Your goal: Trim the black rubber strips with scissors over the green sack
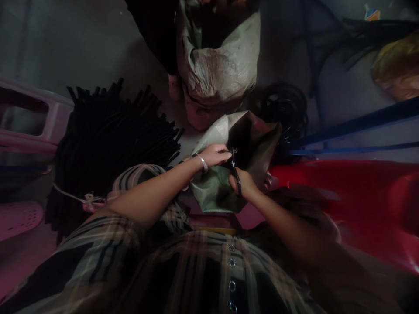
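My right hand [246, 185] grips a pair of black-handled scissors [238, 182], blades pointing away from me over an open sack. My left hand [214, 155] is closed in a pinch just left of the blades; a small dark piece shows by its fingertips, too dim to name. Below both hands the pale green woven sack [212, 192] gapes wide, its inside dark. A bracelet [203, 162] circles my left wrist.
A large bundle of black tubes or strips [111, 131] lies to the left. Beyond stands a bigger, grimy sack [225, 65]. A coil of black hose [284, 109] sits behind right, near a blue frame [366, 122]. Something red and smooth [327, 187] is at the right.
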The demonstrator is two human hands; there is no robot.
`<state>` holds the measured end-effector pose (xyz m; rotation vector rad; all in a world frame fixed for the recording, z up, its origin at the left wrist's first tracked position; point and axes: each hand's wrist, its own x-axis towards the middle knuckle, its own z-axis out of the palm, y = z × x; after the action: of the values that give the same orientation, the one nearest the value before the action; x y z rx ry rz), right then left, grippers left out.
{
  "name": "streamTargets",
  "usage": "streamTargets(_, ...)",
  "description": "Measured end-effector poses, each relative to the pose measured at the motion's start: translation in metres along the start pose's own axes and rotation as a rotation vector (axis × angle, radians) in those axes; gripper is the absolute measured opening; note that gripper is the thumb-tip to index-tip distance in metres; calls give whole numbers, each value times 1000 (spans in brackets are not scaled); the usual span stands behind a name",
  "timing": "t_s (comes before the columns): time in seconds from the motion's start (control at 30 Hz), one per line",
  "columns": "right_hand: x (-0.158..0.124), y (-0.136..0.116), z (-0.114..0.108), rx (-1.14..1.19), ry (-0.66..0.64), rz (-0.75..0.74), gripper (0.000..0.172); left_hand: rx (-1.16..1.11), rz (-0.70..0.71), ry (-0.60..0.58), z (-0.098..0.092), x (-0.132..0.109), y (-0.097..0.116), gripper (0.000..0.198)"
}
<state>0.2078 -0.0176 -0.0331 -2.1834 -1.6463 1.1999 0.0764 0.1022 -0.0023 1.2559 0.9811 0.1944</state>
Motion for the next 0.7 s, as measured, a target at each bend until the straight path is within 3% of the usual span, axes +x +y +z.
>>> streamTargets(0.27,-4,-1,1,194,28,33,12,54,-2,-1,-2,0,-2,15)
streamTargets(0.5,-1,6,7,449,6,182,10,541,223,182,-16,2,-5,21)
streamTargets(0.7,1,9,10,478,-4,194,8,657,211,190,-15,5,-9,25)
